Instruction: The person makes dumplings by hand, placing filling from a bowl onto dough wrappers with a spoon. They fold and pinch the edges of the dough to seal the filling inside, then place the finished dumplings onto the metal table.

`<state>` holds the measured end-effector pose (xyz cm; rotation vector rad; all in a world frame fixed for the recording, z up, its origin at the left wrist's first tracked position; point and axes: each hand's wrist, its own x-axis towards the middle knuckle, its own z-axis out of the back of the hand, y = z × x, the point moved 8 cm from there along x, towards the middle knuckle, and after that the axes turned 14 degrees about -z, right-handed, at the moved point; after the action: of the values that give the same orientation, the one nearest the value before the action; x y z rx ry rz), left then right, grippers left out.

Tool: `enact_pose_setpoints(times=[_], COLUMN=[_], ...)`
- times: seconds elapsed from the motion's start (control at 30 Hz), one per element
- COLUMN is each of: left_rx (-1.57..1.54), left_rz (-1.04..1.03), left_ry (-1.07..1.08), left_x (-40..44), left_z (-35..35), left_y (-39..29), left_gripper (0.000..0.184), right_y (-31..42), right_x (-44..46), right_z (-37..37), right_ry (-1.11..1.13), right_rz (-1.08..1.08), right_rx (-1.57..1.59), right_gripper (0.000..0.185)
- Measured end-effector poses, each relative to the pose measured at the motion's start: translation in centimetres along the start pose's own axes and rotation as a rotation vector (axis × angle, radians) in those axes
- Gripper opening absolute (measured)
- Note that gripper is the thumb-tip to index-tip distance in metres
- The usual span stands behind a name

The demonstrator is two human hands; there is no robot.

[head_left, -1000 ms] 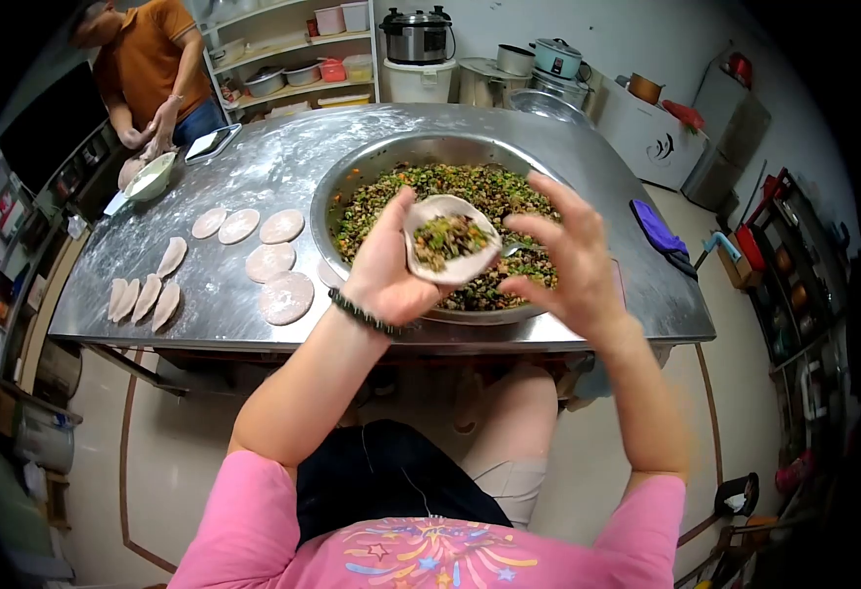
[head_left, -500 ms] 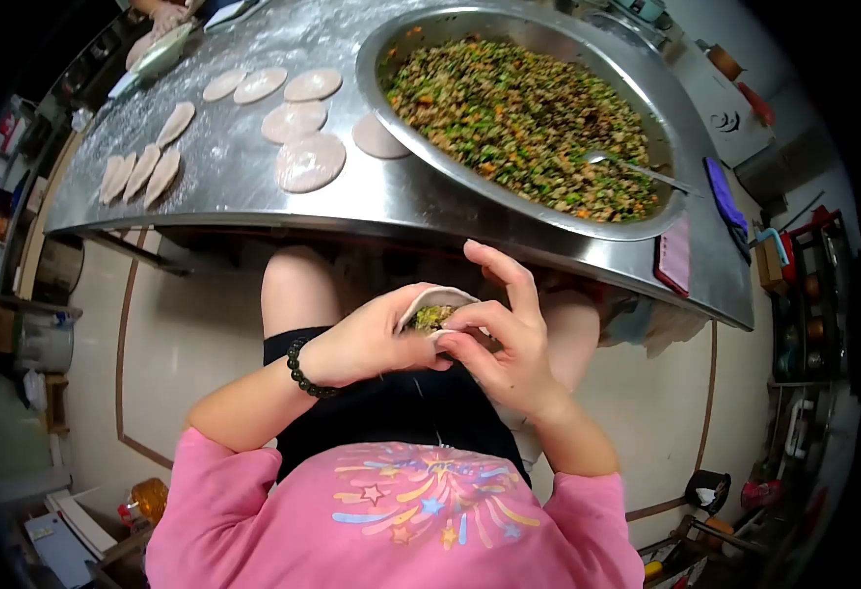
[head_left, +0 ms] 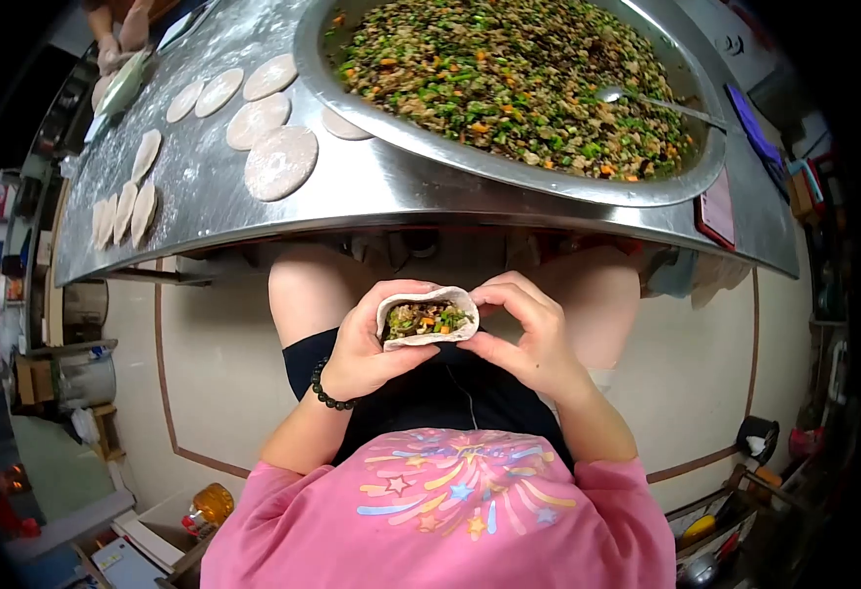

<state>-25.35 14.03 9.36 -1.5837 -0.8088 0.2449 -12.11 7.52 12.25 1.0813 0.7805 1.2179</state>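
A dough wrapper (head_left: 428, 317) is folded into a U over chopped green, brown and orange filling, its top still gaping. My left hand (head_left: 367, 339) wraps round its left side. At its right end, the thumb and fingers of my right hand (head_left: 529, 329) pinch the edge. Both hands are above my lap, in front of the table edge. Beyond them, a large metal bowl (head_left: 430, 147) holds the filling, with a spoon (head_left: 666, 106) resting in it. Flat round wrappers (head_left: 281, 163) and several folded dumplings (head_left: 143, 214) lie left of the bowl.
The metal table (head_left: 381, 201) spans the view beyond my knees. A pink phone-like object (head_left: 716, 211) and a purple item (head_left: 754, 133) lie on its right side. At the far left, a co-worker's hands (head_left: 111, 49) are near a pale green bowl (head_left: 121, 86).
Both hands have come down from over the bowl to above my lap with the filled wrapper. The wrapper went from lying open to folded up, and my right hand now grips its end. The view tilted down.
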Motion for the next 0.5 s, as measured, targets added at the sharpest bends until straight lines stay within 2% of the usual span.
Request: enact_pose_setpoints(times=[0.07, 0.17, 0.4, 0.5], left_rx=[-0.026, -0.027, -0.034, -0.052], left_rz=[-0.041, -0.034, -0.031, -0.020], left_ry=[0.006, -0.008, 0.019, 0.012], left_x=[0.3, 0.5, 0.8, 0.7], left_z=[0.2, 0.4, 0.0, 0.0], left_y=[0.5, 1.6, 2.0, 2.1], left_gripper=[0.053, 0.052, 0.050, 0.050], right_y=[0.1, -0.6, -1.3, -0.4], right_x=[0.1, 0.0, -0.3, -0.4], right_z=[0.7, 1.0, 1.6, 1.4], right_ry=[-0.075, -0.104, -0.128, -0.127], right_rz=[0.068, 0.083, 0.095, 0.173], right_rx=[0.053, 0.056, -0.021, -0.066], right_gripper=[0.027, 0.021, 0.018, 0.018])
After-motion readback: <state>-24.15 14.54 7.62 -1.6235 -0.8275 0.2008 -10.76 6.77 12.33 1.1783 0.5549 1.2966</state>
